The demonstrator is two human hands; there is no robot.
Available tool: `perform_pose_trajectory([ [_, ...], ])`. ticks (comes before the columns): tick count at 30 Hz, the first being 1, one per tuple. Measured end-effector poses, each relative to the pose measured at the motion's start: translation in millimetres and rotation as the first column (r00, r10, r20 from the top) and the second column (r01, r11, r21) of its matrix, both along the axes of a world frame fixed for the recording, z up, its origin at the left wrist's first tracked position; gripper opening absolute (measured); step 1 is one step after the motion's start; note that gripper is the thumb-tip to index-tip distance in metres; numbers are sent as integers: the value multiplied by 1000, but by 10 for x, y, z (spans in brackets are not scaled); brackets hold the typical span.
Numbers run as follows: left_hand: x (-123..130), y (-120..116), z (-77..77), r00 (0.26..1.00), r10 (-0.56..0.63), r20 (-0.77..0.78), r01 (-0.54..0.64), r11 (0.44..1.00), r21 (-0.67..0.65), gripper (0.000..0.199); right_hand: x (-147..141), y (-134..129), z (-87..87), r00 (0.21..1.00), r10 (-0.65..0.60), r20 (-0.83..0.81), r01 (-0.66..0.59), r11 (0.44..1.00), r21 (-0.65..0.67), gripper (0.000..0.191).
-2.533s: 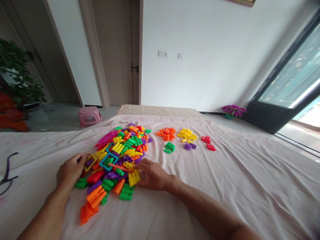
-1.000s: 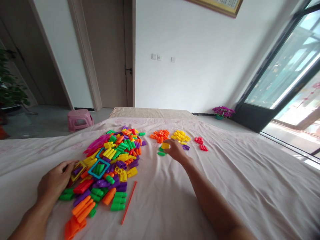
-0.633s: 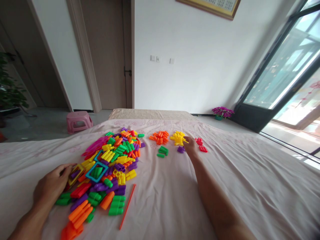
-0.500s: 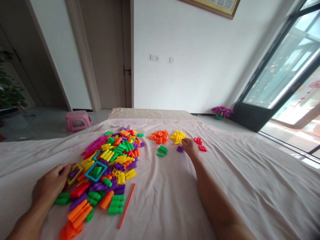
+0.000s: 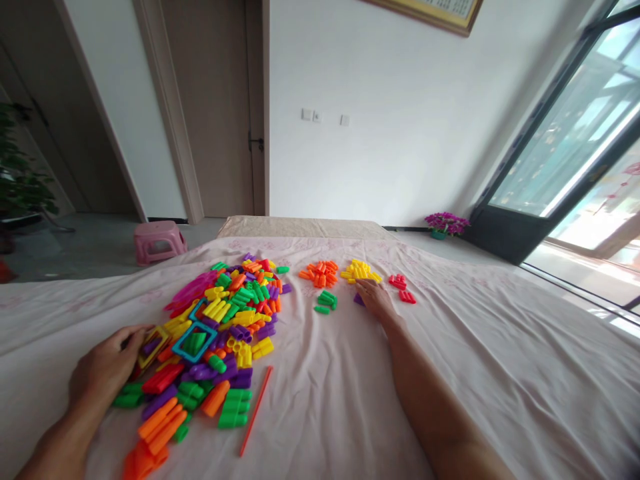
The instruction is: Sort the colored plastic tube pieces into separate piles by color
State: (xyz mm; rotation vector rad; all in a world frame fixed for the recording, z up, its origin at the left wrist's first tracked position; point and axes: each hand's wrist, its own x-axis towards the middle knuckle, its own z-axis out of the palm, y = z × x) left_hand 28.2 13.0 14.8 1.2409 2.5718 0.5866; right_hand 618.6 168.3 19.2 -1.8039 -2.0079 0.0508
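Observation:
A large mixed pile of plastic pieces (image 5: 240,313) covers the left of the cloth. At its left edge my left hand (image 5: 107,360) has its fingers closed at a yellow square frame (image 5: 153,347). Two blue frames, one of them a square (image 5: 195,341), lie on the pile. My right hand (image 5: 374,295) reaches over a small purple group (image 5: 359,300), partly hidden beneath it, just in front of the yellow pieces (image 5: 359,270); its fingers are stretched forward. Orange pieces (image 5: 320,273), green pieces (image 5: 327,302) and red pieces (image 5: 403,288) form separate groups nearby.
A thin red stick (image 5: 257,411) lies on the pale cloth (image 5: 320,413) right of the pile. Beyond the cloth stand a pink stool (image 5: 159,242) at left and a pot of magenta flowers (image 5: 446,225) at right.
My right hand has shifted slightly left and down, from the edge of the yellow group to over the purple pieces, and its fingers have straightened. My left hand stays at the yellow frame.

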Motion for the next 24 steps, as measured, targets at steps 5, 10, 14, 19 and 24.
perform_pose_trajectory([
  [5, 22, -8, 30, 1000, 6, -3, -6, 1000, -7, 63, -53, -74, 56, 1000, 15, -8, -16, 998, -62, 34],
  [10, 12, -18, 4, 1000, -6, 4, 6, 1000, 6, 63, -130, -157, 112, 995, -80, 64, 83, 996, -45, 25],
  [14, 4, -21, -5, 1000, -10, 19, 9, 1000, 16, 61, -411, -261, 168, 999, -14, 40, 9, 993, 122, 21],
  [19, 50, -40, 33, 999, -9, 32, 9, 1000, 15, 60, -1174, -571, 231, 842, 539, -27, -527, 831, 177, 14],
  [24, 83, -52, 55, 1000, -5, 21, 5, 1000, 24, 60, -1824, -951, 209, 607, 795, 18, -788, 599, 142, 28],
])
